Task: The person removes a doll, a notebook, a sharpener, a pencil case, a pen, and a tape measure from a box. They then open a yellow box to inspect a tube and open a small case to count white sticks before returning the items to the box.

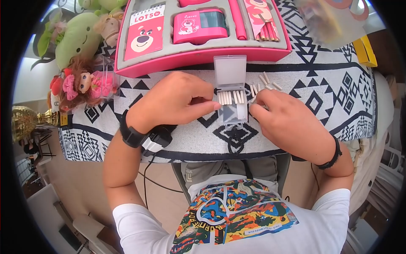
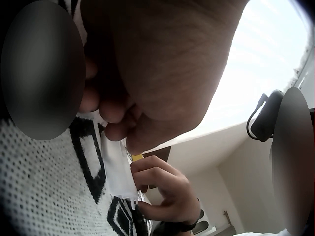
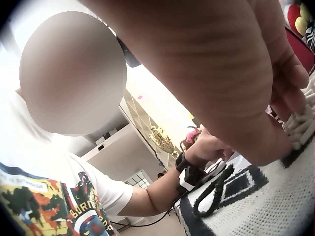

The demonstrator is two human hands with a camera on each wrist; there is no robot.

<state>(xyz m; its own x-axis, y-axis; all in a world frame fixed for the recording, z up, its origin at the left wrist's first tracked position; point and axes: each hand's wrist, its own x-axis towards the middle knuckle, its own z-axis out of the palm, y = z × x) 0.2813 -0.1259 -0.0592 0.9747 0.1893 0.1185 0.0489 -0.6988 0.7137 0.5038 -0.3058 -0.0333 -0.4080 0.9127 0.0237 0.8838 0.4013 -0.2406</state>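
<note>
A small clear plastic case [image 1: 241, 115] lies on the cloth with its lid raised. Inside it stands a row of short white sticks [image 1: 226, 98]. My left hand [image 1: 179, 99] holds the case at its left edge, the thumb tip beside the row; in the left wrist view its fingertips meet at the end of the case [image 2: 118, 169]. My right hand [image 1: 292, 114] is just right of the case, fingers bent down among loose white sticks [image 1: 264, 78]. In the right wrist view, thumb and fingers surround a pile of sticks [image 3: 299, 129]; I cannot tell whether one is pinched.
A pink boxed stationery set [image 1: 203, 55] stands behind the case. Plush toys [image 1: 78, 38] and a doll [image 1: 84, 82] sit at the left, beside a gold trophy [image 1: 25, 122]. A yellow box [image 1: 365, 51] lies at the far right. The patterned tablecloth [image 1: 190, 142] ends close to the person.
</note>
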